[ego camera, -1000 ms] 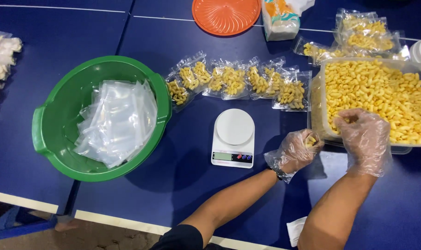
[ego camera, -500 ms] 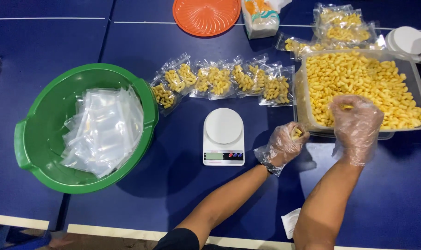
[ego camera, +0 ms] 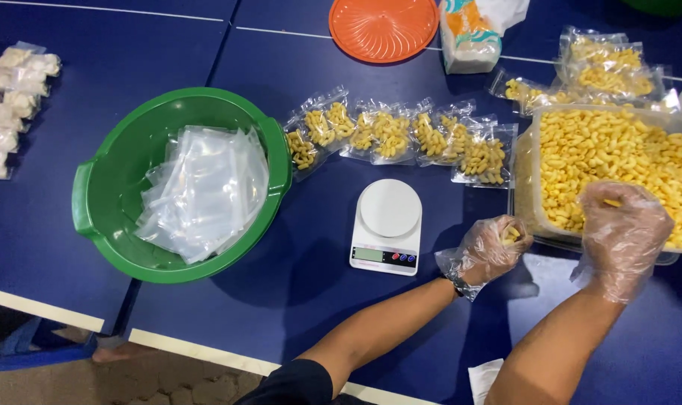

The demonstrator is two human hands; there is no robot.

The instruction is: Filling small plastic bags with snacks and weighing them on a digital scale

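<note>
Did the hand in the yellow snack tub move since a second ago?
Barely. The right hand stays over the near edge of the clear tub of yellow snacks, pinching one piece. Its shift in the picture matches the tub's, so mostly the camera moved.

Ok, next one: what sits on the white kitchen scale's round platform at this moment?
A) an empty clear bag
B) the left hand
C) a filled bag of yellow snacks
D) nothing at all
D, the round platform of the white kitchen scale is bare; the filled bags lie in a row beyond it, and the left hand is off to its right, holding yellow snack pieces.
</note>
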